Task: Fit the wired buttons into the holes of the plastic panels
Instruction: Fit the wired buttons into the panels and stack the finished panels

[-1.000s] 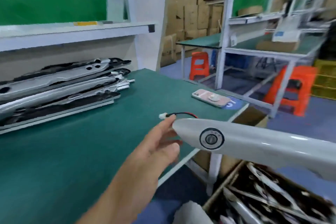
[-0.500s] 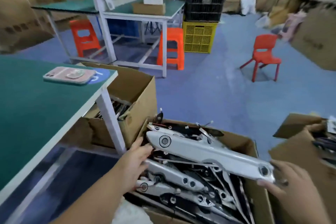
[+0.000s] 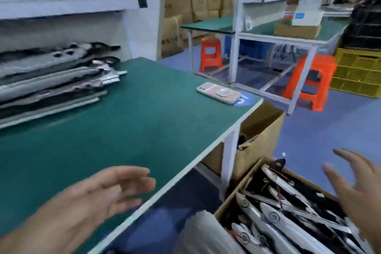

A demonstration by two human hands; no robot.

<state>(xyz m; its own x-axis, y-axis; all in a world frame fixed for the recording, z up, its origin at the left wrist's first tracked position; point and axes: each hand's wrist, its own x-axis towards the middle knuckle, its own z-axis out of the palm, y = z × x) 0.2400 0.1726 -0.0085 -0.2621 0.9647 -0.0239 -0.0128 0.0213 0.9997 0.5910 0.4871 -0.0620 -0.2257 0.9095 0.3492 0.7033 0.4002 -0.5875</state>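
Empty hands between worktop (image 3: 144, 126) and carton (image 3: 232, 200).
Left hand (image 3: 99, 198) and right hand (image 3: 358, 189), grip apart, hold nothing; buttoned panels (image 3: 288, 228) lie tangled in the carton, and I'd say loose wires could snag a careless reach.

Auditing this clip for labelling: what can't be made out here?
Head view only:
- left hand: motion-blurred, fingertip detail lost.
- right hand: cut off by the right edge.
- panels in the cardboard box: lower ones buried, bottom edge crops them.
- stacked panels on the table: blurred, cropped left; fitted buttons unreadable.
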